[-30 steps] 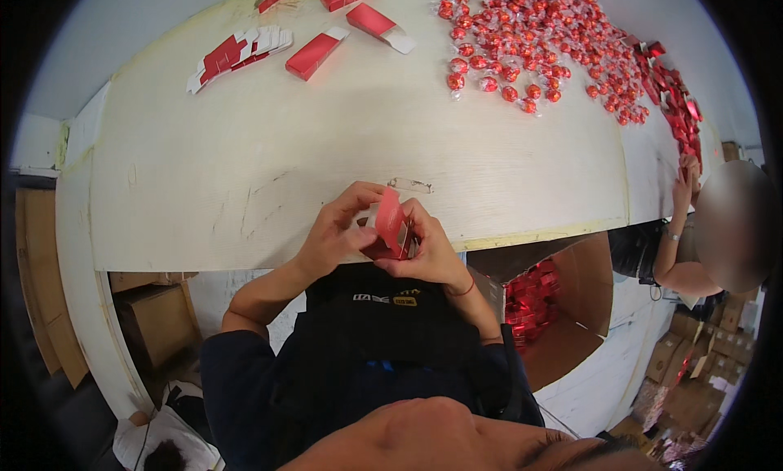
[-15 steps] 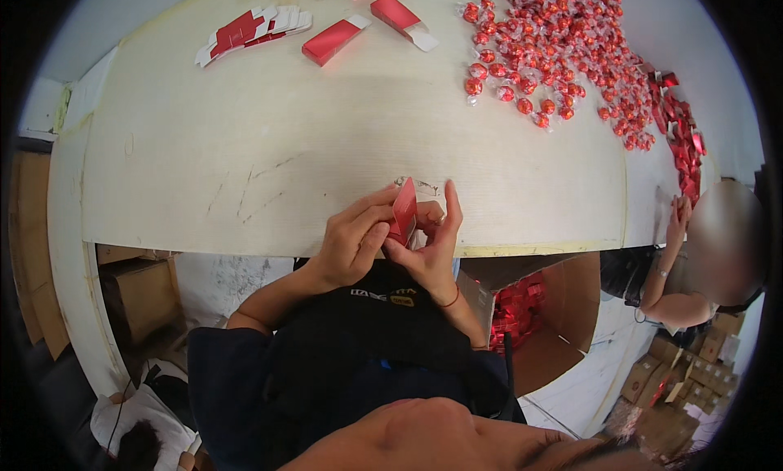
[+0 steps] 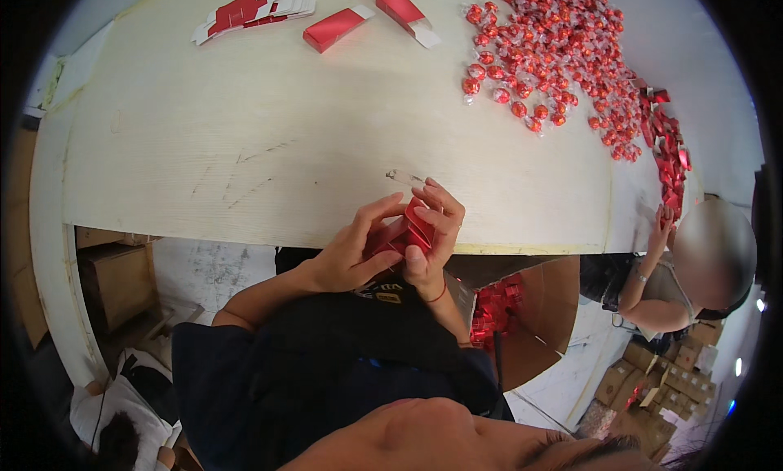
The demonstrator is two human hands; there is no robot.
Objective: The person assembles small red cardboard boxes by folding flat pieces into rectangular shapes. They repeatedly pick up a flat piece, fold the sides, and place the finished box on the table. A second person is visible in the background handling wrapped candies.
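Observation:
Both of my hands hold one small red carton box [image 3: 405, 230] at the near edge of the pale wooden table [image 3: 269, 145]. My left hand [image 3: 352, 249] grips its left side, thumb and fingers pinched on it. My right hand [image 3: 434, 230] wraps the right side, fingertips pressing on the box's top flap. A small clear piece of plastic wrap [image 3: 404, 177] lies on the table just beyond my fingers.
A big heap of red wrapped round candies [image 3: 555, 51] covers the far right of the table. Flat and folded red boxes [image 3: 334, 28] and a fanned stack [image 3: 249, 10] lie at the far side. Another person [image 3: 689, 267] works at the right. A cardboard carton with red items [image 3: 506, 308] stands below the table.
The red box has been turned from upright to lower and flatter between my hands, which came closer to my body at the table edge.

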